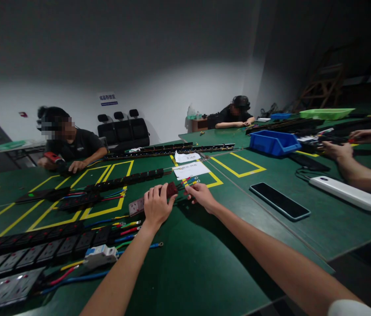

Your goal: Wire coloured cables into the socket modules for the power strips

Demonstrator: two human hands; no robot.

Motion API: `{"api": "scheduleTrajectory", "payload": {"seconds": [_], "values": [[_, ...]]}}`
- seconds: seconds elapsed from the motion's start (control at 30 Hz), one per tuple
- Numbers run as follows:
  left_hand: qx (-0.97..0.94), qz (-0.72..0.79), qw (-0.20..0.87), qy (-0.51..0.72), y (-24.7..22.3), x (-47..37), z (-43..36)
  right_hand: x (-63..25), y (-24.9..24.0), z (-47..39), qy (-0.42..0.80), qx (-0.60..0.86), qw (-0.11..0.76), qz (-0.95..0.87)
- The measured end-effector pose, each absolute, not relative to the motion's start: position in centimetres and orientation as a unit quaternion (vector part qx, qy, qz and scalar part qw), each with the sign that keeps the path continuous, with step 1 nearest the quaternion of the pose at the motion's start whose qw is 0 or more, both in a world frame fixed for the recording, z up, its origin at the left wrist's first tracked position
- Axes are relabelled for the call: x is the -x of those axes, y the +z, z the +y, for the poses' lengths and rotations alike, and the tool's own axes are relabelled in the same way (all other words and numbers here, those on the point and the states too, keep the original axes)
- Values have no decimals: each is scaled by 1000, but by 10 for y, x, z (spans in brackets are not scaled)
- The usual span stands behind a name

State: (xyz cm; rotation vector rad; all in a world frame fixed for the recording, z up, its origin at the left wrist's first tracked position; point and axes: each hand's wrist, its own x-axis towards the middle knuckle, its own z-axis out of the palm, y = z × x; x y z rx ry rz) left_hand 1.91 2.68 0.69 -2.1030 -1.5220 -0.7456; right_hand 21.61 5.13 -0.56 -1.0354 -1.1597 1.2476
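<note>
My left hand (157, 205) is wrapped over a short socket strip (135, 207), its fingers closed across the top. A grey socket face shows left of the hand and a dark red block (171, 189) right of it. My right hand (202, 195) is closed in a pinch on thin wires (185, 183) by that block. Ring terminals with red, yellow and blue sleeves stick up past its fingertips. The exact grip point is partly hidden by the fingers. White paper sheets (190, 170) lie just beyond both hands on the green table (185, 259).
Several socket strips (4, 287) with coloured leads and a white breaker (101, 256) lie at left. A phone (279, 201), a white power bank (349, 193) and a blue bin (274, 142) are at right. A co-worker's hands (338, 151) work there; two other people (83, 147) sit across.
</note>
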Motion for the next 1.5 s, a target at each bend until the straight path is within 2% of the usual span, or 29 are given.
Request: {"api": "scheduleTrajectory", "payload": {"seconds": [0.37, 0.8, 1.5], "values": [[763, -550, 212, -267, 8, -20, 27, -220, -12, 57, 505, 454, 531, -507], [783, -516, 226, -264, 6, -20, 27, -228, -1, 58, 586, 446, 579, -349], [798, -507, 205, -253, 5, -21, 28, -231, -2, 62, 591, 459, 577, -326]]}}
